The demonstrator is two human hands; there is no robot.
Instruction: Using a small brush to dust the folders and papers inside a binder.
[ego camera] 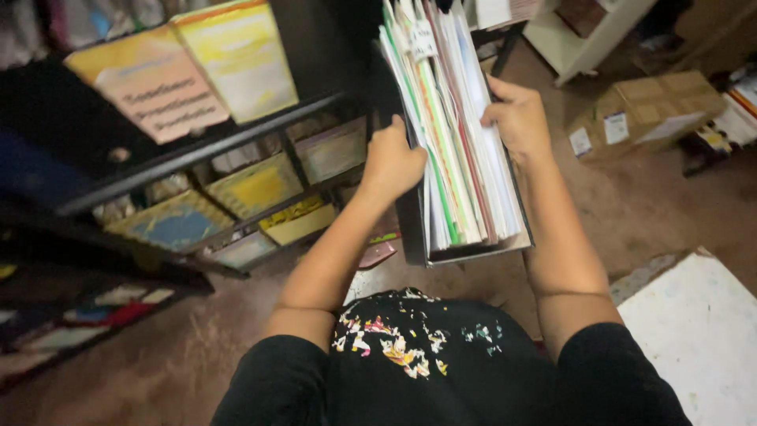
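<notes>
Up close, left hand (390,162) curled tight on the dark file box (412,225) edge, right hand (516,118) pressing the upright papers (453,134), grip closed, black shelf (205,146) alongside.

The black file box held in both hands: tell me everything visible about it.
The black file box is a narrow, open-topped holder, apparently rigid board or plastic, held off the floor in front of the person, running away from the camera. It is packed tight with upright papers, mostly white with green, red and orange edges. The left hand grips its left wall; the right hand presses the papers on the right side. Its far end is cut off.
</notes>
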